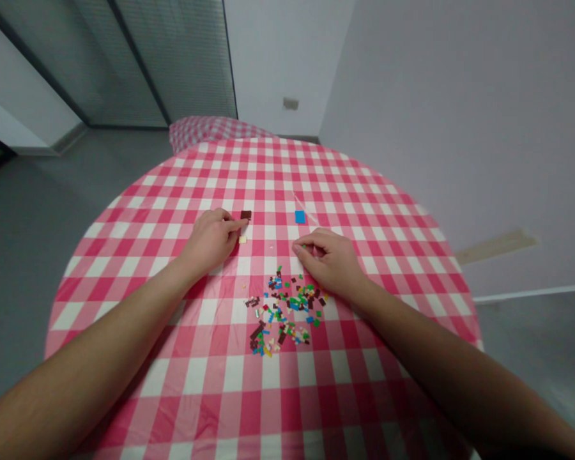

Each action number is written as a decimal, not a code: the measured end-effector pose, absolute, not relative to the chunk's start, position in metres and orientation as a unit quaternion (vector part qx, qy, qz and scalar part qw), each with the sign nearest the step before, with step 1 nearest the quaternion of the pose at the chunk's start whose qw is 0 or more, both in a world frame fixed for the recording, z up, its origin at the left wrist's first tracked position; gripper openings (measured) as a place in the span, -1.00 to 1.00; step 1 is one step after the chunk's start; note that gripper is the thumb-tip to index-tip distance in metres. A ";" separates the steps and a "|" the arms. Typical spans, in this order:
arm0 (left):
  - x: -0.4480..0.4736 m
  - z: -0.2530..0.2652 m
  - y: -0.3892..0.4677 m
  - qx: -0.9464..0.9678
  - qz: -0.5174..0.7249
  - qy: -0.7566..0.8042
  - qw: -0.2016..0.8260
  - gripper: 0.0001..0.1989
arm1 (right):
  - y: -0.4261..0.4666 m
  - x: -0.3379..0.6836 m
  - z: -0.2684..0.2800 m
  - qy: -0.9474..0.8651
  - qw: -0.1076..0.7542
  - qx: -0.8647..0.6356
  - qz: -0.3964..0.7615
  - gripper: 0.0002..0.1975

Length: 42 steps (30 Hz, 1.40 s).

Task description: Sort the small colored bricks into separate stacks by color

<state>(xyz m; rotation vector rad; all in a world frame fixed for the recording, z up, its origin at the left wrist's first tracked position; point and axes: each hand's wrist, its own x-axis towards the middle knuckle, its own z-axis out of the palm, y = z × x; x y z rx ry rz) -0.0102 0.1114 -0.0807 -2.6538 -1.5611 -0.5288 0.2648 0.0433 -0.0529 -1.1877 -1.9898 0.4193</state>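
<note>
My left hand (213,236) rests on the table with its index finger stretched out, the tip at the lower edge of a dark brown square plate (246,214). Its other fingers curl under. Just below that fingertip lies a small cream building piece (243,240). My right hand (330,255) is closed in a pinch above the cloth; what the fingertips hold, if anything, is too small to make out. A speck of green shows by those fingers. Beyond them lies a blue square plate (299,217). Nearer to me spreads a loose pile of tiny coloured building bricks (294,303).
A red-and-white checked cloth (196,396) covers the round table. Behind its far edge is another piece of checked fabric (211,130). A white wall (460,115) stands close on the right, and glass panels (182,57) rise at the back left.
</note>
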 end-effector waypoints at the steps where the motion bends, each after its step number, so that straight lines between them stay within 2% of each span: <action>1: -0.010 -0.081 0.111 -0.848 -0.170 -0.501 0.008 -0.63 | 0.043 0.265 -0.053 -0.780 0.382 -0.467 0.165 -0.85; 22: -0.009 -0.085 0.114 -0.855 -0.152 -0.496 0.005 -0.57 | 0.044 0.265 -0.054 -0.780 0.387 -0.463 0.168 -0.83; 42: -0.011 -0.086 0.113 -0.844 -0.175 -0.506 0.018 -0.62 | 0.044 0.265 -0.055 -0.781 0.387 -0.462 0.163 -0.84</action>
